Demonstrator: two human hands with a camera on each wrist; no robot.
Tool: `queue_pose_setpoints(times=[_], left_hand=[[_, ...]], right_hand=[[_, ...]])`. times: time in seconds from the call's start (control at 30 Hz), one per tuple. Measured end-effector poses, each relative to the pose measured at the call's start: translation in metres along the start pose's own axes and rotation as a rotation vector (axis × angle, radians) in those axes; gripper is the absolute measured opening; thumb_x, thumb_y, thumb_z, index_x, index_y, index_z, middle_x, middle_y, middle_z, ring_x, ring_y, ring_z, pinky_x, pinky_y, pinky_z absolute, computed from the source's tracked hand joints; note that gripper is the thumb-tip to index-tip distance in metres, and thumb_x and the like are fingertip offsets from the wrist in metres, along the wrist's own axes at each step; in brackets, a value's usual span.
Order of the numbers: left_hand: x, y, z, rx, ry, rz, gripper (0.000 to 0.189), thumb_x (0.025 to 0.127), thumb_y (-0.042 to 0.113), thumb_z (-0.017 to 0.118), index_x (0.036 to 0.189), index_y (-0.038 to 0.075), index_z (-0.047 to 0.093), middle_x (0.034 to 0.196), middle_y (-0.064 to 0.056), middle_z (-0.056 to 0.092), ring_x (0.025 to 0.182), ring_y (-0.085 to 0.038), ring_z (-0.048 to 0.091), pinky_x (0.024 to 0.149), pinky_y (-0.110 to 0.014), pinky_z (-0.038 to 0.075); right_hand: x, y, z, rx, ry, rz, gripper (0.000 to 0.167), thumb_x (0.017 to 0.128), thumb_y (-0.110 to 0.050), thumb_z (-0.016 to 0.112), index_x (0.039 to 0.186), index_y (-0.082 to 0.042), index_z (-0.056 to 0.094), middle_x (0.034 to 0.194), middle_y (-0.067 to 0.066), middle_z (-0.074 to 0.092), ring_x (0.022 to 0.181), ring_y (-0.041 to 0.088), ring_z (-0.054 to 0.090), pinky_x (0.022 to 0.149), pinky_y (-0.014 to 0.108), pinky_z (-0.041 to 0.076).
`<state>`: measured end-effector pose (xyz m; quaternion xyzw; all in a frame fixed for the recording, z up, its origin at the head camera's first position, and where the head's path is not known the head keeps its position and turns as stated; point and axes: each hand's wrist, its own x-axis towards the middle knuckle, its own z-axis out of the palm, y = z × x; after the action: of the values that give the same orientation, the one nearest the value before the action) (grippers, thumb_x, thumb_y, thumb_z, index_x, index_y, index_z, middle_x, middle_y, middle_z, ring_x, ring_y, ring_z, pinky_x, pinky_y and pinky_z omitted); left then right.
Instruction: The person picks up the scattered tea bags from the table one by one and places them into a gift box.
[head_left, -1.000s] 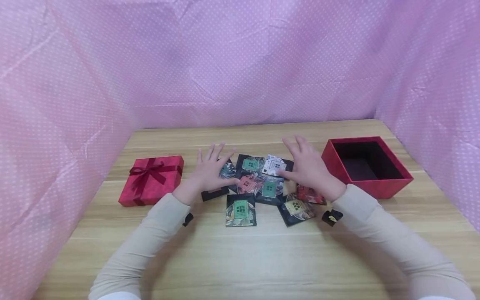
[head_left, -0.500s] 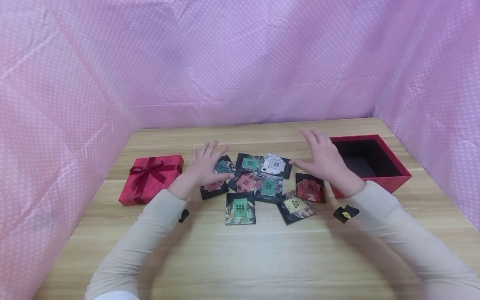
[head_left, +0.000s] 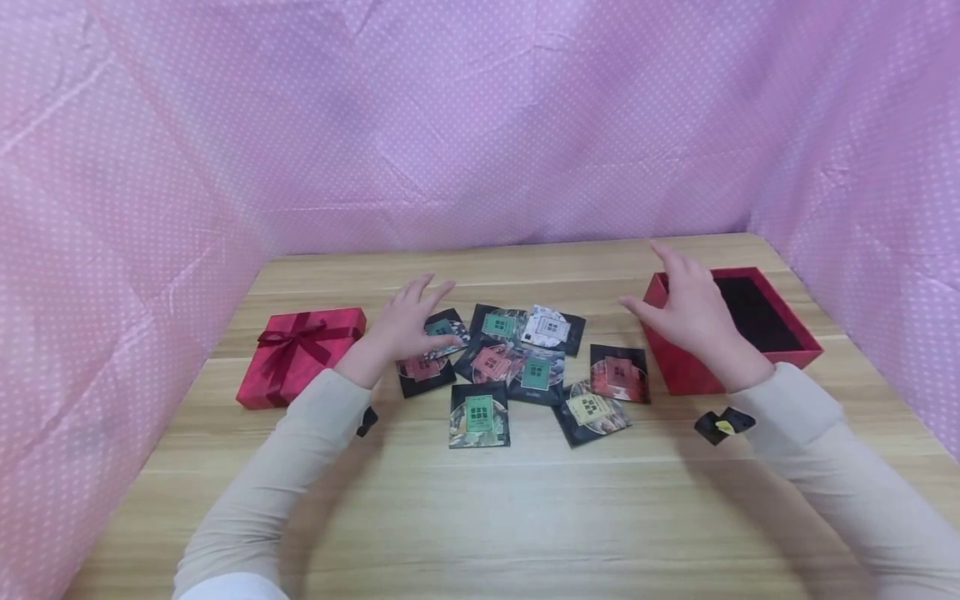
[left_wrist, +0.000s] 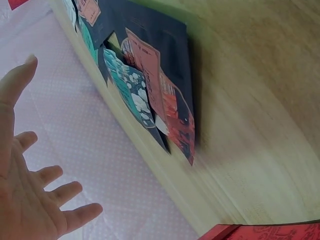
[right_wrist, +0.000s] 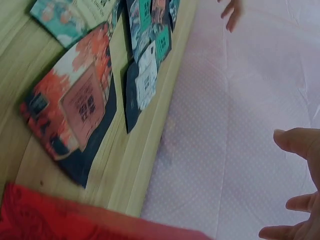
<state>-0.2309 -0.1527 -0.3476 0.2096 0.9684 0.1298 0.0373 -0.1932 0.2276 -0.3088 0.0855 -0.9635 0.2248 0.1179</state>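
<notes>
Several flat dark packets with printed pictures and coloured labels lie in a loose cluster at the table's middle. My left hand (head_left: 401, 329) hovers with spread fingers by the cluster's left side, overlapping a packet with a pink label (head_left: 424, 373) and one with a green label (head_left: 442, 328). It holds nothing. Over the left part of the open red box (head_left: 682, 367), my right hand (head_left: 693, 312) is held up, thumb apart and palm bare. The packet nearest to it is red with a pink label (right_wrist: 82, 105). In the left wrist view, the left hand's (left_wrist: 30, 195) fingers are spread.
A red gift-box lid (head_left: 255, 379) with a dark red ribbon bow sits at the left. The wooden table (head_left: 480, 525) ends at a pink dotted curtain (head_left: 480, 150) on the back and sides. Black straps (head_left: 723, 426) with a yellow mark hang by the right wrist.
My right hand has moved right, from over the packets to over the red box's left side. My left hand has drifted slightly left. The packets stay in place.
</notes>
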Motion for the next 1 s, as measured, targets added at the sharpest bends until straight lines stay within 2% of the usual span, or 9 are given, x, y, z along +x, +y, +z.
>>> queue_pose_setpoints(times=[0.13,0.33,0.5,0.83,1.0], left_hand=[[0.004,-0.004,0.0,-0.03,-0.009,-0.014,0.09,0.082,0.051,0.068,0.152,0.025,0.019,0.159,-0.015,0.007,0.142,-0.044,0.015,0.108,-0.067,0.021],[0.008,-0.008,-0.001,-0.049,-0.015,0.004,0.091,0.08,0.045,0.073,0.151,0.019,0.023,0.155,-0.02,0.021,0.138,-0.044,0.026,0.106,-0.065,0.029],[0.012,-0.009,0.001,-0.052,-0.023,0.012,0.088,0.08,0.043,0.073,0.15,0.018,0.026,0.151,-0.021,0.029,0.134,-0.044,0.033,0.104,-0.063,0.033],[0.022,-0.012,0.005,-0.068,-0.098,-0.054,0.088,0.079,0.042,0.075,0.149,0.015,0.029,0.151,-0.021,0.028,0.136,-0.04,0.03,0.106,-0.06,0.033],[0.025,-0.015,0.009,-0.077,-0.117,-0.074,0.089,0.079,0.043,0.075,0.149,0.014,0.029,0.151,-0.021,0.028,0.136,-0.039,0.031,0.108,-0.058,0.032]], right_hand=[[0.0,0.01,-0.006,0.009,0.017,0.04,0.082,0.084,-0.036,0.069,0.146,-0.002,0.027,0.141,0.031,0.037,0.129,0.05,0.031,0.103,0.066,0.027],[0.0,0.025,-0.014,0.047,0.048,0.093,0.083,0.085,-0.038,0.068,0.147,-0.003,0.026,0.144,0.029,0.035,0.131,0.049,0.029,0.103,0.066,0.027],[-0.003,0.04,-0.019,0.071,0.11,0.102,0.079,0.084,-0.031,0.07,0.145,0.001,0.03,0.141,0.031,0.037,0.129,0.051,0.031,0.103,0.065,0.027],[-0.003,0.073,-0.029,0.129,0.115,0.108,0.077,0.084,-0.021,0.069,0.143,0.007,0.028,0.143,0.034,0.032,0.131,0.051,0.029,0.108,0.062,0.025],[0.0,0.089,-0.034,0.136,0.113,0.171,0.079,0.083,-0.022,0.069,0.144,0.005,0.027,0.14,0.037,0.034,0.127,0.054,0.031,0.105,0.064,0.026]])
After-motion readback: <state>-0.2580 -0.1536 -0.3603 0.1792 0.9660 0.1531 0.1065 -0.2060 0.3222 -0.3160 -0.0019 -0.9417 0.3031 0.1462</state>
